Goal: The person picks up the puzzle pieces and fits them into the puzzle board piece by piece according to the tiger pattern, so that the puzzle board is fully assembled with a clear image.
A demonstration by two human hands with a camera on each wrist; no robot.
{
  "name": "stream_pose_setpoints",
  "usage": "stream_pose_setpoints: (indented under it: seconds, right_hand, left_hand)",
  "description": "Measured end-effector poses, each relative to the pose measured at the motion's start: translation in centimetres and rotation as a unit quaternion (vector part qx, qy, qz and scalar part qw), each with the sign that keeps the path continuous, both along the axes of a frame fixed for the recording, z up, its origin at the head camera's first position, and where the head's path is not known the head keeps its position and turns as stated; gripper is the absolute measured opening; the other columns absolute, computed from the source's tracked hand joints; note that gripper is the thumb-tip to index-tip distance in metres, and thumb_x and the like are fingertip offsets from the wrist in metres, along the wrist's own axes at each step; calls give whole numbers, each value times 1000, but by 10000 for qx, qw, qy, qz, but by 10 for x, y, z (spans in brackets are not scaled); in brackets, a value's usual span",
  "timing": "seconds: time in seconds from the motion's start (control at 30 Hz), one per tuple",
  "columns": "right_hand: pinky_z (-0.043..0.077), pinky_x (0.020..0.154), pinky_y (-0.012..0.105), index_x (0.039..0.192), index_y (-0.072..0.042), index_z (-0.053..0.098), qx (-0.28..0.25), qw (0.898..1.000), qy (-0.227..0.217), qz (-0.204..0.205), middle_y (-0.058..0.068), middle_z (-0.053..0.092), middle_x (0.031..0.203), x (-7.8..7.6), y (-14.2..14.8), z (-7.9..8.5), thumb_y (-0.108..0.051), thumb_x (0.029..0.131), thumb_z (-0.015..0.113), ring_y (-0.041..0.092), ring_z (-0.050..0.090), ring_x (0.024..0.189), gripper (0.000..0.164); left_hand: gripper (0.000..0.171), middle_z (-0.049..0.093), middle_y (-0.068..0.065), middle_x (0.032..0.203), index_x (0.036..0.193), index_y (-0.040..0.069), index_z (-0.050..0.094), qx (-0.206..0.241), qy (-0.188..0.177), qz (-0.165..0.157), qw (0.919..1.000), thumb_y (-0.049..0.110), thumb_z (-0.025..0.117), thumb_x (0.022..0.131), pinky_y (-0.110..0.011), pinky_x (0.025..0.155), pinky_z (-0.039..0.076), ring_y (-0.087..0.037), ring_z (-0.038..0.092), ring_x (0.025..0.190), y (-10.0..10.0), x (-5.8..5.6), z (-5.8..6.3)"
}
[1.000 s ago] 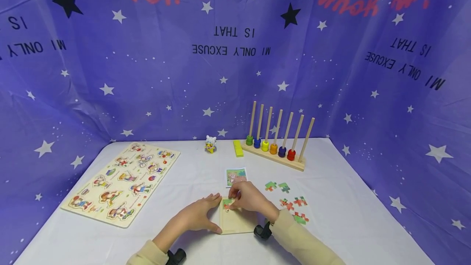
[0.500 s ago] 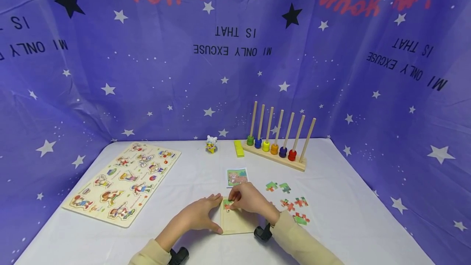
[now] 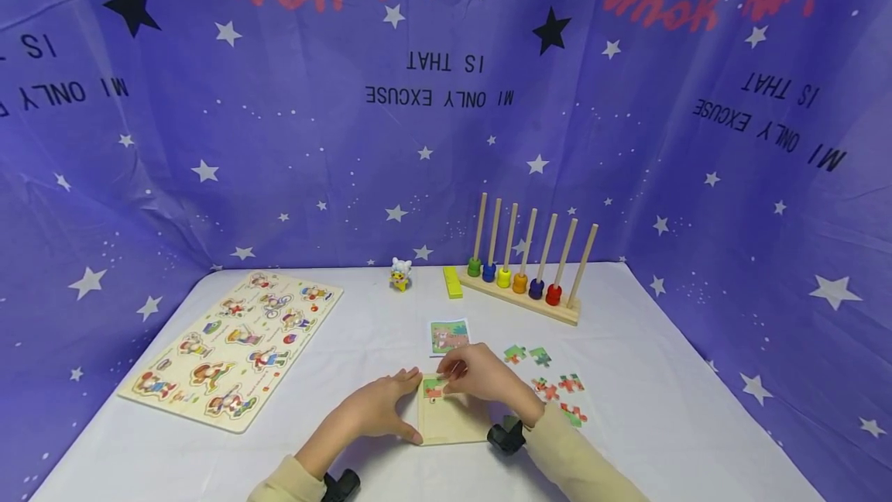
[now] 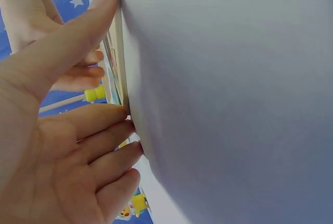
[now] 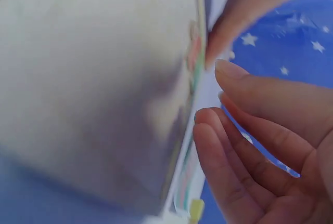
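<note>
A square wooden puzzle tray (image 3: 453,423) lies flat on the white table, with a green-and-red jigsaw piece (image 3: 433,387) in its far left corner. My left hand (image 3: 379,407) rests along the tray's left side, thumb at the near corner and fingertips at the far one; the left wrist view shows these fingers (image 4: 106,143) extended against the edge. My right hand (image 3: 482,376) hovers over the tray's far side, beside the piece. In the right wrist view its thumb (image 5: 260,89) and fingers are loosely bent and apart, nothing visible between them. It hides part of the tray.
Behind the tray lies a bear picture card (image 3: 448,335). Several loose jigsaw pieces (image 3: 547,388) are spread to the right. A large picture board (image 3: 240,347) occupies the left; a figurine (image 3: 400,275), a yellow block (image 3: 452,283) and a peg stand (image 3: 519,298) are at the back.
My right hand has shifted slightly right and away from the corner piece, uncovering more of it. My left hand stays at the tray's side.
</note>
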State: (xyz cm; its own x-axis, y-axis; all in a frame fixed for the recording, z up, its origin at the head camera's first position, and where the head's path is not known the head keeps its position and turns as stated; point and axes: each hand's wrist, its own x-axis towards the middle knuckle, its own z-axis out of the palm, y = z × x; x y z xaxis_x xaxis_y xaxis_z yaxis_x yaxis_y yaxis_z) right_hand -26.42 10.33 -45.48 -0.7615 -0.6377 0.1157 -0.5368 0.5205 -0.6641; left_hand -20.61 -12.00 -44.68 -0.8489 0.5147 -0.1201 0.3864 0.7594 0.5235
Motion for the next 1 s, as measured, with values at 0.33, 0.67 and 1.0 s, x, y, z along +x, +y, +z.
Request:
stream_pose_setpoints:
  seconds: [0.33,0.67,1.0]
  right_hand:
    - [55,72,27,105,-2,69,0,9991,357,-237,10,70,99,-9,48,8,-5,82,76,23,66,85,25]
    - [55,78,35,111,-3,69,328,9959,641,-545,12,69,106,-28,90,12,-3,83,74,26,65,90,28]
    - [56,80,45,109,-3,69,694,9928,661,-722,10,69,104,-37,114,-1,10,78,70,30,65,94,33]
  left_hand:
    - [97,40,-17,149,141,-3,45,-37,-46,35,10000,42,85,64,-55,110,29,-39,35,136,3,0,0]
    - [98,38,-19,149,141,-4,43,107,-90,23,9999,40,85,65,-56,111,27,-40,33,137,1,0,0]
    - [98,38,-18,150,142,-4,43,122,-153,46,9998,42,85,65,-56,111,27,-40,33,137,0,1,-3]
